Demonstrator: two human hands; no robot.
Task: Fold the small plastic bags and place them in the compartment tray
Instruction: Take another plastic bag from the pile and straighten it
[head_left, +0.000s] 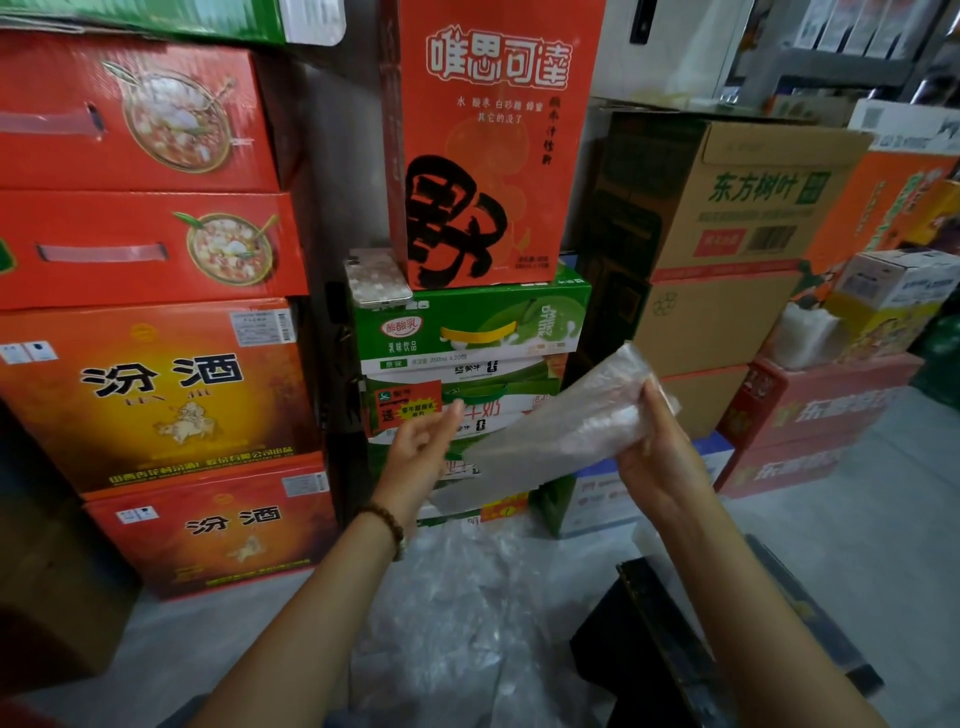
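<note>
Plastic bag (561, 421): held up slanting in front of the green carton (467, 322), its upper end gripped by the right hand (660, 447).
Left hand (421, 447): fingers straight, at the bag's lower edge; contact unclear.
Black tray (675, 639): on the floor, below and right of the carton.

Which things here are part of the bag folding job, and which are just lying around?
Job: plastic bag gripped by the right hand; left hand; loose plastic on the floor; dark tray.
Lying about: stacked cartons; phone on the green box.
</note>
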